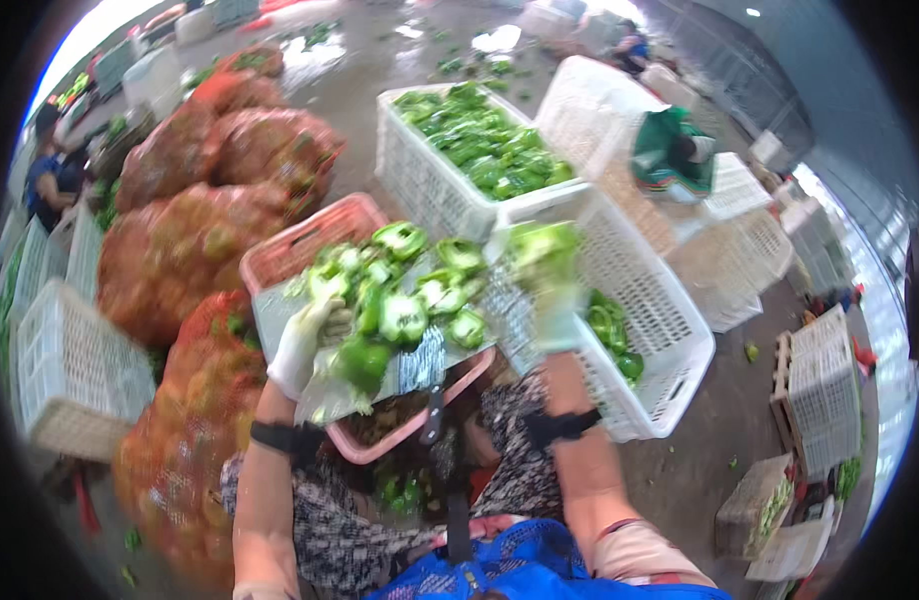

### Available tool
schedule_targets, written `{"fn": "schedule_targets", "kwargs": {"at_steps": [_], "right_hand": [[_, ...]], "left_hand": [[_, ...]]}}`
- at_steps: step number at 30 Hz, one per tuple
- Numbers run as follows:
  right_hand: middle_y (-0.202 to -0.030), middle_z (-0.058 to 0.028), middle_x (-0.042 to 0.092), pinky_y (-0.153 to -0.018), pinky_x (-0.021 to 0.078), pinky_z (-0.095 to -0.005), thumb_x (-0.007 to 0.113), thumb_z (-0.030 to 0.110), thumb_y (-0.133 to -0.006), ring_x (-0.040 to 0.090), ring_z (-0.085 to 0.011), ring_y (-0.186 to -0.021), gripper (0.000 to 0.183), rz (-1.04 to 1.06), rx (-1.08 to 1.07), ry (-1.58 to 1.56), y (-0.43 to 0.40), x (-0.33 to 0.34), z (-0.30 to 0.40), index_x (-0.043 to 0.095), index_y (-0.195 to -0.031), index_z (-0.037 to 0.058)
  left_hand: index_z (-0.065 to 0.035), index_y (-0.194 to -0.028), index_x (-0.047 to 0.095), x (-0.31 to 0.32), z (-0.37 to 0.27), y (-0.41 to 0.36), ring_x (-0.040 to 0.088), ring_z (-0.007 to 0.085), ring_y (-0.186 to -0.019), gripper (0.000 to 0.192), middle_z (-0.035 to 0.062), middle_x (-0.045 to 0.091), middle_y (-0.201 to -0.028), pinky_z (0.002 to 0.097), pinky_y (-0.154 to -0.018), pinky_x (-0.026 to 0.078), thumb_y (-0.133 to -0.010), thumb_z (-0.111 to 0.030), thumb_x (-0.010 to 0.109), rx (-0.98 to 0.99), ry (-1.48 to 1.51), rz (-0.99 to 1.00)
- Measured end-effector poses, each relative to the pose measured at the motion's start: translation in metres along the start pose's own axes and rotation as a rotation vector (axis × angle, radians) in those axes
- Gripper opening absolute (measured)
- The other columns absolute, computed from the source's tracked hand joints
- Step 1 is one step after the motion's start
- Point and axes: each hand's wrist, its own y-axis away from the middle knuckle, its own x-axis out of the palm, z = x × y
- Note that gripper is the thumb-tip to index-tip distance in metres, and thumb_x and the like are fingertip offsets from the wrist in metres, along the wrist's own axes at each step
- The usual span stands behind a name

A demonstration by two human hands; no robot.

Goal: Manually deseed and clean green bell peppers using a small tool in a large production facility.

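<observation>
My left hand (307, 346), in a white glove, touches the left side of a heap of cut green bell peppers (403, 319) on a board laid across a red plastic crate (309, 232); whether it grips one, I cannot tell. My right hand (553, 300), gloved and blurred by motion, holds light green pepper pieces (542, 247) over the near left edge of a white plastic crate (654, 322). A few green peppers (613, 330) lie inside that crate. A knife with a black handle (433, 416) rests on the board's near edge.
Behind stands a white crate (429, 180) full of green peppers. Red mesh sacks (197, 255) are piled at the left, beside a white crate (77, 367). More crates (819, 390) stand at the right. A person (47, 176) sits at the far left, another (632, 49) far back.
</observation>
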Motion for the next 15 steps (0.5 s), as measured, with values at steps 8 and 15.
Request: {"fn": "schedule_targets", "kwargs": {"at_steps": [8,15], "right_hand": [[-0.100,-0.0188,0.065,-0.079,0.0508,-0.0347,0.059,0.008,-0.078,0.064,-0.0283,-0.087,0.044,0.126,-0.210,1.794,-0.036,-0.014,0.103,0.055,-0.121,-0.0022],[-0.120,-0.0177,0.060,-0.097,0.0442,-0.0368,0.067,0.029,-0.077,0.057,-0.0312,-0.111,0.054,0.754,0.467,1.692,0.063,0.081,-0.042,0.055,-0.125,0.0079]], "left_hand": [[0.0005,-0.112,0.061,-0.015,0.023,-0.021,0.063,0.0292,-0.098,0.051,0.0197,0.066,-0.105,0.0360,-0.086,0.047,-0.079,-0.038,0.063,0.016,-0.975,-0.186],[-0.0040,-0.135,0.042,0.004,0.048,-0.016,0.057,0.0234,-0.109,0.089,0.0183,0.057,-0.122,0.0322,-0.094,0.045,-0.061,-0.029,0.083,-0.047,-1.088,0.085]]}}
